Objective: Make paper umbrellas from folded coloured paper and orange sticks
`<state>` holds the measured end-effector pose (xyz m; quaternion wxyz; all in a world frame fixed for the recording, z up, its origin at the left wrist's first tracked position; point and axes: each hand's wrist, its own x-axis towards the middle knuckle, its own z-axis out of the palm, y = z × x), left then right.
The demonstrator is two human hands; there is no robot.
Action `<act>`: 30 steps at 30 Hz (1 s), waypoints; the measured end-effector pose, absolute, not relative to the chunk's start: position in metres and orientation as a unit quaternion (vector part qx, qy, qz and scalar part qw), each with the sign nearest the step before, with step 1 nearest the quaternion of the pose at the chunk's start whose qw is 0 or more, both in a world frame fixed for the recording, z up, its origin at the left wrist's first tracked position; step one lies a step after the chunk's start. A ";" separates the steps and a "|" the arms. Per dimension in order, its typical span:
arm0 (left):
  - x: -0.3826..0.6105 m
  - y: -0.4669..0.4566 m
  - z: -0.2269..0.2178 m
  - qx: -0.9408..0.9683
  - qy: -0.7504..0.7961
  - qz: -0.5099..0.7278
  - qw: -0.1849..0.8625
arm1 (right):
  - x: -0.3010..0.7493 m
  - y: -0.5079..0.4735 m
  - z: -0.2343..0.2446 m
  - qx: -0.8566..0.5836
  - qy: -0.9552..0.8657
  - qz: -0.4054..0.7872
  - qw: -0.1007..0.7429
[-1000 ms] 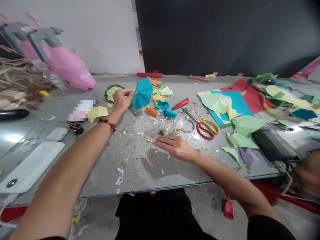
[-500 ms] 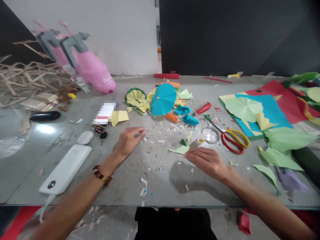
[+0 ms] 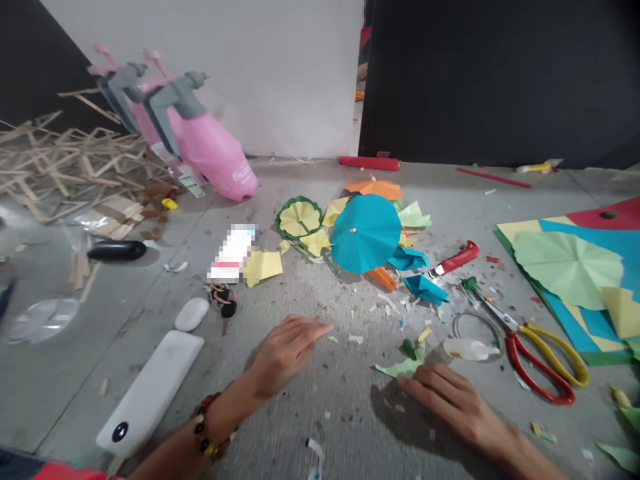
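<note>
My left hand [image 3: 286,350] hovers low over the grey table [image 3: 320,413], fingers stretched forward and empty. A bead bracelet [image 3: 210,427] is on its wrist. My right hand [image 3: 445,397] lies flat on the table, its fingertips touching a light green paper scrap [image 3: 400,367]. A teal paper umbrella [image 3: 365,232] rests farther back among folded paper pieces, beside a green and yellow pleated paper circle [image 3: 299,218]. A small glue bottle [image 3: 470,348] lies just beyond my right hand.
Red and yellow scissors [image 3: 540,350] and a red utility knife [image 3: 455,260] lie at right near stacked coloured paper sheets [image 3: 575,267]. A white power bank [image 3: 150,393], white mouse [image 3: 191,313], pink spray bottles [image 3: 200,140] and wooden sticks [image 3: 60,160] occupy the left.
My left hand let go of the teal umbrella, which now rests on the table, and drew back toward me. My right hand shifted onto the green scrap. The view swung left and closer.
</note>
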<state>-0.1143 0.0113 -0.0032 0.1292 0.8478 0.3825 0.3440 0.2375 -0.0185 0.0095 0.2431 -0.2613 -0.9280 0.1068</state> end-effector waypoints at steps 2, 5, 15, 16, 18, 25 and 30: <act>-0.113 0.008 -0.002 0.848 0.370 0.354 0.137 | 0.238 -0.019 0.007 -0.282 -0.919 0.102 0.256; -0.111 0.005 0.000 0.857 0.349 0.352 0.142 | 0.242 -0.021 0.001 -0.299 -0.908 0.099 0.276; -0.111 0.012 -0.005 0.840 0.387 0.349 0.150 | 0.252 -0.026 -0.001 -0.259 -0.923 0.117 0.258; -0.111 0.014 -0.004 0.839 0.393 0.347 0.146 | 0.252 -0.027 -0.001 -0.259 -0.923 0.121 0.258; -0.111 0.019 -0.003 0.832 0.413 0.347 0.129 | 0.253 -0.028 0.000 -0.258 -0.921 0.125 0.264; -0.117 0.035 -0.005 0.775 0.498 0.377 0.095 | 0.258 -0.031 0.008 -0.250 -0.928 0.089 0.261; -0.122 0.034 -0.007 0.779 0.500 0.375 0.054 | 0.261 -0.036 0.006 -0.235 -0.919 0.095 0.300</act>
